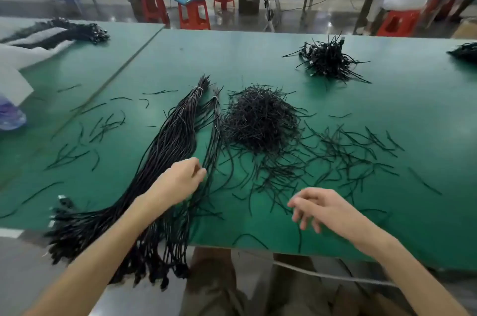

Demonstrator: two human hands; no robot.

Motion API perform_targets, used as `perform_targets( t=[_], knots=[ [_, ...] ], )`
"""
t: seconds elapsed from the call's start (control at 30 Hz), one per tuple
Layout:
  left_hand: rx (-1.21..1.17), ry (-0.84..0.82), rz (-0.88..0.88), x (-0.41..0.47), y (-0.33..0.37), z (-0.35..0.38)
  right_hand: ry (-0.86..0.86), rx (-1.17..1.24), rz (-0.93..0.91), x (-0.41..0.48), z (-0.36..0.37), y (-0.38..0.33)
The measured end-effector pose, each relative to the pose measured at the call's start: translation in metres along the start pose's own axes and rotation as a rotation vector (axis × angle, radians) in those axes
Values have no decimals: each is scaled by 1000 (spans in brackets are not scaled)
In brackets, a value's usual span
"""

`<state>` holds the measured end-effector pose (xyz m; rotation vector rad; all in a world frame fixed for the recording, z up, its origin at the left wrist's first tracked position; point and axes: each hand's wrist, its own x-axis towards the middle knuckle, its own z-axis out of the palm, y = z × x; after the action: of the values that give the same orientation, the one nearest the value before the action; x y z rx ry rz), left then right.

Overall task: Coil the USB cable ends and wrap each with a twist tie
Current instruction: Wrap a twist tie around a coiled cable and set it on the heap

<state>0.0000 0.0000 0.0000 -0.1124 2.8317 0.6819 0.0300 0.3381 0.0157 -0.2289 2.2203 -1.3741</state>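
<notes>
Black USB cable bundle point(175, 135) lies diagonally on the green table point(258, 57), plugs over the near edge. My left hand point(180, 181) sits on its right side, fingers curled at strands; can't tell if gripping. Right hand point(317, 207) is slack, holding nothing, over loose twist ties point(343, 158).

A long bundle of black USB cables point(170, 140) lay on the left of the flat green table point(258, 57), its ends hanging over the near edge. Right of it sat a round heap of thin black twist ties point(258, 119) (loose ones lay all around). Behind that heap, farther right, sat a small pile of tied black cables point(327, 60). Behind the table stood red plastic stools point(194, 15).
</notes>
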Motion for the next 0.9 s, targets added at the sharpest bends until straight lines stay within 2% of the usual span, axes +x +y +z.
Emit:
perform_targets(
  t=[0.1, 0.17, 0.33, 0.5, 0.57, 0.63, 0.7, 0.8, 0.9],
  knots=[
    [215, 39, -127, 30, 16, 14, 22, 22, -19, 30, 11, -10],
    [263, 40, -166, 41, 25, 20, 23, 60, -26, 45, 18, -11],
    [186, 26, -180, 58, 20, 24, 92, 139, -22, 59, 23, 1],
    [-112, -34, -164, 66, 3, 17, 189, 188, 4, 61, 25, 15],
    [-186, 2, -116, 62, 5, 11, 209, 186, -3, 61, 27, 19],
    [-246, 56, -18, 53, 14, 6, 262, 128, -52, 62, 32, 20],
    [-281, -41, 126, 37, 32, 2, 314, 26, -190, 64, 40, 15],
    [-259, -252, 311, 16, 61, 13, 231, -279, -387, 73, 55, -2],
    [-400, -252, 319, 8, 71, 24, 166, -565, -367, 87, 67, -15]
  ],
)
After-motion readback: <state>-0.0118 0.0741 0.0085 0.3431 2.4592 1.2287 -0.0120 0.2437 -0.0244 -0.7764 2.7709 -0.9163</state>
